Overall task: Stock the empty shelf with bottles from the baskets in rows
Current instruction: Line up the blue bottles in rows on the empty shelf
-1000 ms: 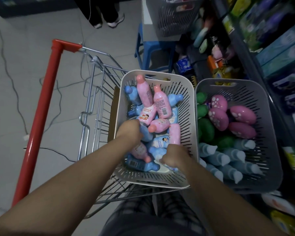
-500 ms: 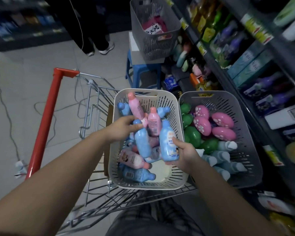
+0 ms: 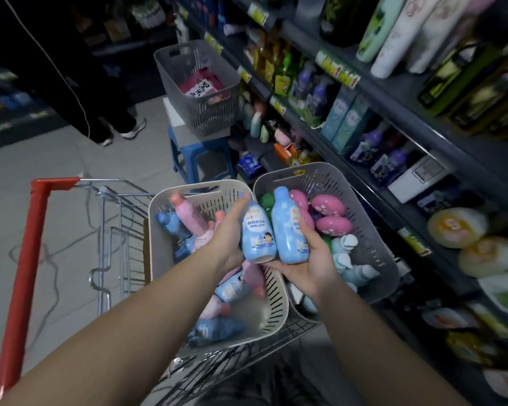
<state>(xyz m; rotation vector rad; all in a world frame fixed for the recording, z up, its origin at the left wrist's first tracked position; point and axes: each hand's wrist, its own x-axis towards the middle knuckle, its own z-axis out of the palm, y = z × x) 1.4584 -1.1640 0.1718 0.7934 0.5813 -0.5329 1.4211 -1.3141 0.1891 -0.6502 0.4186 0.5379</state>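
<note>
— Head view: we have the left bottle [image 3: 258, 232] and right bottle [image 3: 288, 230], both blue, lifted side by side and touching. They're above the seam between the white basket [image 3: 159, 221] and grey basket [image 3: 374, 241].
— Grips?
— Left hand [image 3: 228, 232] holds the left bottle from its outer side, fingers lying along the body up to the cap. Right hand [image 3: 311, 262] cups the right bottle at the base, thumb across the front.
— Axis?
— Caps point away from us, bases toward us, tops leaning slightly left.
— Target?
— Shelving [image 3: 393, 108] lies to our right, so the right hand is nearer. We can't pick out the empty shelf here. Our judgement is a rightward swing next, then each bottle stood on its base.
</note>
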